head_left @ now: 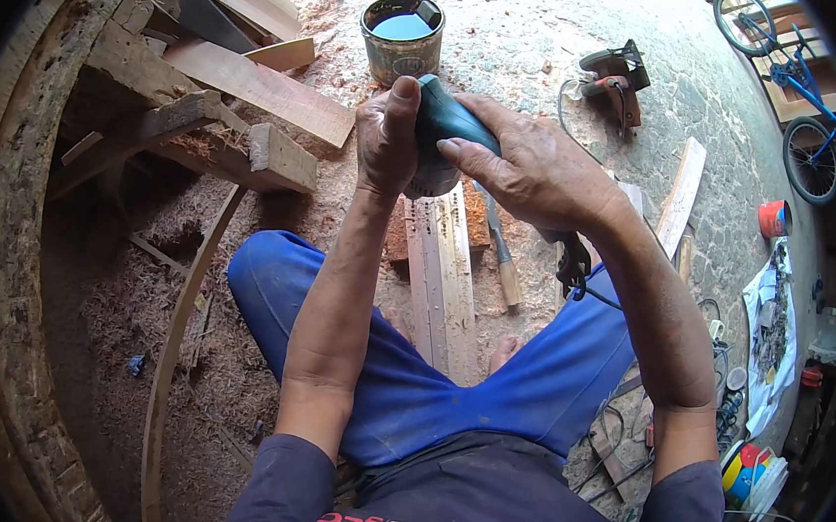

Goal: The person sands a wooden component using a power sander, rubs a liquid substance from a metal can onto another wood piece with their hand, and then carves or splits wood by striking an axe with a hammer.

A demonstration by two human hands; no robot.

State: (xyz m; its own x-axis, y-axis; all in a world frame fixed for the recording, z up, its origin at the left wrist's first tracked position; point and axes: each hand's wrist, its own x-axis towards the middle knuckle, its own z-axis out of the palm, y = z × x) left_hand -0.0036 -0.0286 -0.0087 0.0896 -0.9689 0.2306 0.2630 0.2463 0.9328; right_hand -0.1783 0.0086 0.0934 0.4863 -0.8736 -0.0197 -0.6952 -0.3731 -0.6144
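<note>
A rounded green power tool (pixel 450 125) with a greyish underside is held up between my two hands. My left hand (pixel 386 144) is closed against its left side, thumb pointing up; its fingers are partly hidden. Over the top and right side wraps my right hand (pixel 535 172), with the thumb on the green casing. Below the tool, long wooden strips (pixel 443 293) lie between my legs, beside a chisel (pixel 505 259) with a wooden handle. Just beyond my hands stands a stained bucket (pixel 400 66) holding liquid and a dark block.
A circular saw (pixel 617 90) sits on the stone floor, right of the bucket. Boards (pixel 264 88) and a handsaw (pixel 196 13) lie at the far left by a heavy timber frame (pixel 283 158). A blue bicycle (pixel 802 81) stands far right; cords (pixel 610 447) trail near my right leg.
</note>
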